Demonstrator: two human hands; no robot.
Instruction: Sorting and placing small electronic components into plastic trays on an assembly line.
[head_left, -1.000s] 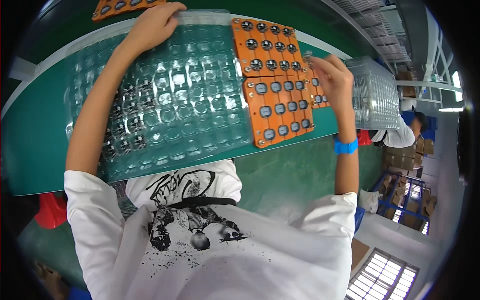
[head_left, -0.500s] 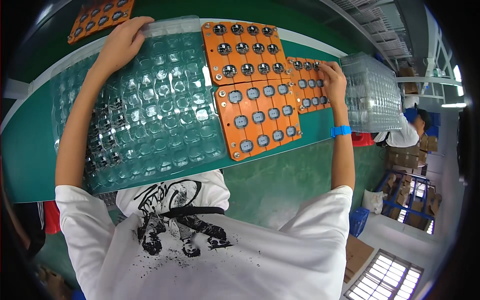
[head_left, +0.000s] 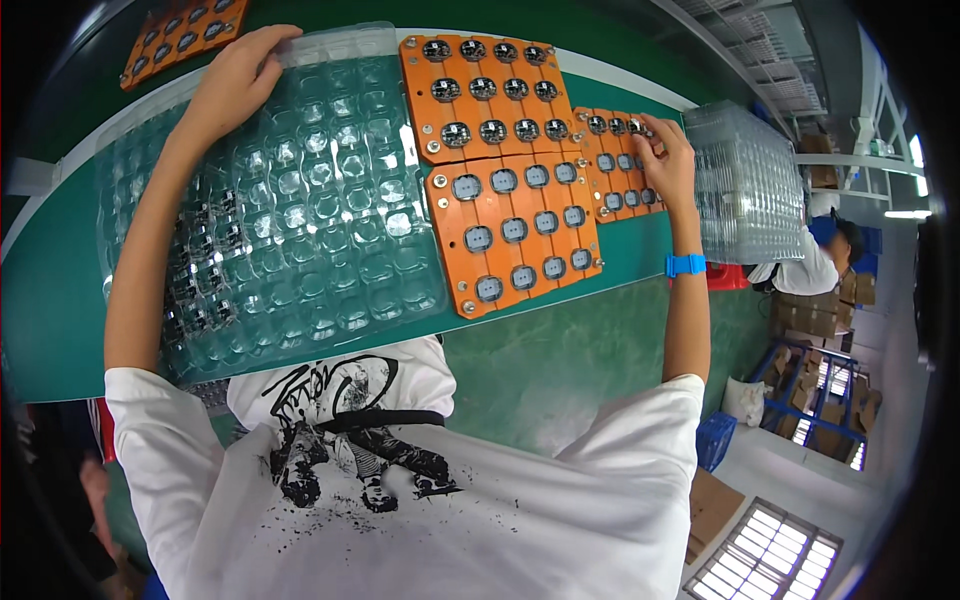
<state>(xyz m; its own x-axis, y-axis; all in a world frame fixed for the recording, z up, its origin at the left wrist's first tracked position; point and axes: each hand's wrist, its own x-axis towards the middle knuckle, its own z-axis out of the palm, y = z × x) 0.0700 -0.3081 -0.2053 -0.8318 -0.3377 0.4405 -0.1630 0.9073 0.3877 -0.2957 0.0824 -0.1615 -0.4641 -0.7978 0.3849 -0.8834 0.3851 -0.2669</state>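
My left hand (head_left: 240,80) rests on the far edge of a clear plastic blister tray (head_left: 330,210), fingers stretched out and thumb apart, holding nothing. Small dark parts (head_left: 205,260) fill some pockets on that tray's left side, partly behind my forearm. At the right, my right hand (head_left: 668,160) pinches with thumb and forefinger at a small round circuit board (head_left: 634,127) in the far row of an orange fixture plate (head_left: 600,180). That plate's nearer rows show grey inserts. Two larger orange plates lie between my hands: the far one (head_left: 464,107) carries round circuit boards, the near one (head_left: 495,207) grey inserts.
A tall stack of clear trays (head_left: 745,185) stands beyond my right hand. Another orange plate (head_left: 180,38) with round boards lies at the far left. The green table's front edge (head_left: 520,307) runs before me. A person (head_left: 815,262) is at the far right.
The view has shifted slightly. My right hand stays at the far row of the right orange plate, with its fingers a little more bent. My left hand remains on the clear tray's far edge.
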